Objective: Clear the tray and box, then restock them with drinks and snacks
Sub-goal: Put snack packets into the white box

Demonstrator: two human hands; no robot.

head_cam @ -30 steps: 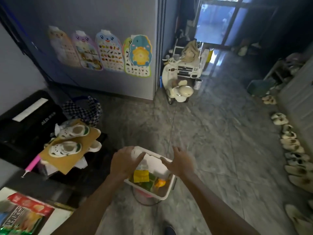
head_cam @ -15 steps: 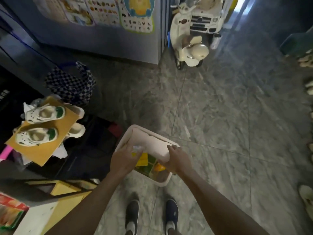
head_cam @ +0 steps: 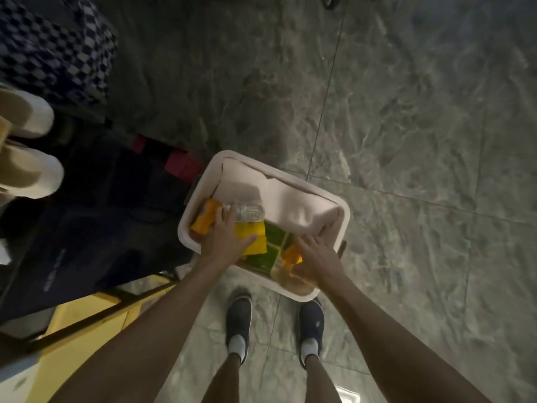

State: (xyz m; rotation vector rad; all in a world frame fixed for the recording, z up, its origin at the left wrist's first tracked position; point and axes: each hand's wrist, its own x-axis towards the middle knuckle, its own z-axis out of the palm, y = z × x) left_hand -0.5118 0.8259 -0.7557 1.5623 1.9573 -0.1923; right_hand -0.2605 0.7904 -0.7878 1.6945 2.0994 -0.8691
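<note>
A white plastic box (head_cam: 345, 216) sits low in front of me over the tiled floor. A pale liner (head_cam: 290, 199) covers its far half. In the near half lie an orange packet (head_cam: 205, 219), a clear water bottle (head_cam: 250, 213), a yellow packet (head_cam: 252, 242), green packets (head_cam: 273, 242) and a bottle with an orange label (head_cam: 292, 255). My left hand (head_cam: 225, 239) lies flat with spread fingers on the orange packet, the water bottle and the yellow packet. My right hand (head_cam: 316, 257) rests with straight fingers over the orange-labelled bottle at the box's near right corner.
A dark bag (head_cam: 101, 213) stands directly left of the box. White shoes (head_cam: 26, 170) and a checkered bag (head_cam: 52, 50) are at the far left. A yellow surface (head_cam: 87, 315) lies at the lower left. My feet (head_cam: 239, 318) stand just behind the box.
My view has tipped down and closer to the box. Both hands have left the box's rim and liner and now lie on the items inside.
</note>
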